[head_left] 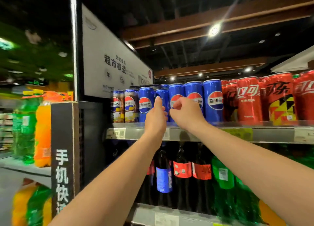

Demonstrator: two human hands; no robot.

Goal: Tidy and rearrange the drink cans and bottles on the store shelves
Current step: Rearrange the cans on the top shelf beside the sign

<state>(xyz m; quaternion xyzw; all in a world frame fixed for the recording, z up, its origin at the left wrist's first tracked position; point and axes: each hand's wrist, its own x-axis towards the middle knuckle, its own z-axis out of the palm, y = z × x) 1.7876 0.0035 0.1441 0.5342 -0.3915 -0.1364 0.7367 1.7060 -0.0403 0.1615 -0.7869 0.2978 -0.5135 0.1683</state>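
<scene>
Forearms rise bare from the lower edge toward the top shelf (265, 135), converging on the row of blue Pepsi cans (212, 100). The left hand (155, 118) is upright, wrist just over the shelf's metal lip, fingers straight and pressed together, pointing up. Their tips lie against the left side of a set-back Pepsi can (164, 94), which stands upright behind the front line, in the gap between a front can (146, 98) and its neighbour can (176, 90). Whether the thumb wraps it cannot be told. The right hand (185, 112) sits just beside the left, knuckles raised, its grip curled into a loose fist before the neighbour can's logo, with nothing visible inside it; contact with the can is unclear. Red Coca-Cola cans (249, 98) continue the row on the right, and dark cola bottles (182, 168) stand on the shelf below.
</scene>
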